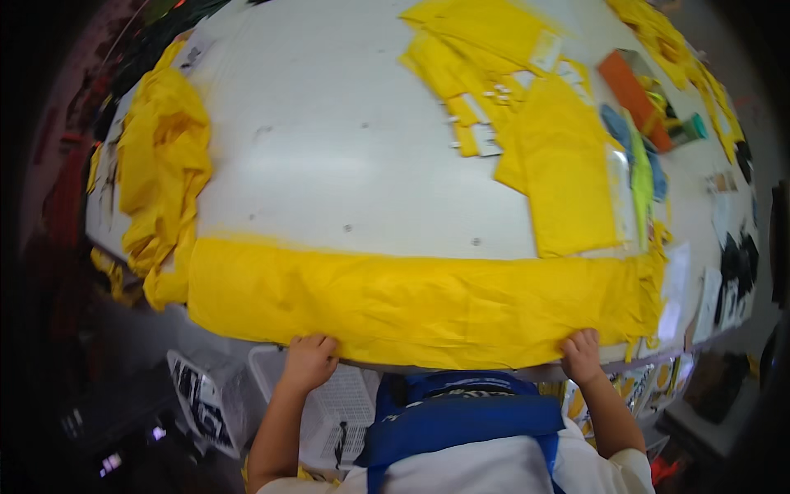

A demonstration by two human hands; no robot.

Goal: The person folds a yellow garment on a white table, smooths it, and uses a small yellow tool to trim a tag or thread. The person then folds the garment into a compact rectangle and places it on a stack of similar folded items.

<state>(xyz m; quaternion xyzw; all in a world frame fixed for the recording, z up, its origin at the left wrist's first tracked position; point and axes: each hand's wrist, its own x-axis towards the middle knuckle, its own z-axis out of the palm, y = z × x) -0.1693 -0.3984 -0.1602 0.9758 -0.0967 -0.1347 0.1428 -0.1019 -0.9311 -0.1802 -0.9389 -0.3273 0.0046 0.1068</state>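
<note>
A long yellow garment, folded into a wide strip, lies along the near edge of the white table. My left hand grips its near edge left of the middle, fingers curled over the cloth. Farther right, my right hand pinches the same near edge. Between the hands the fabric lies mostly flat with slight creases. At its right end the cloth is bunched, with a thin strip hanging down.
Crumpled yellow fabric lies at the left edge. Folded yellow garments with white tags are piled at the back right, beside an orange box. A white plastic basket stands below the table's near edge.
</note>
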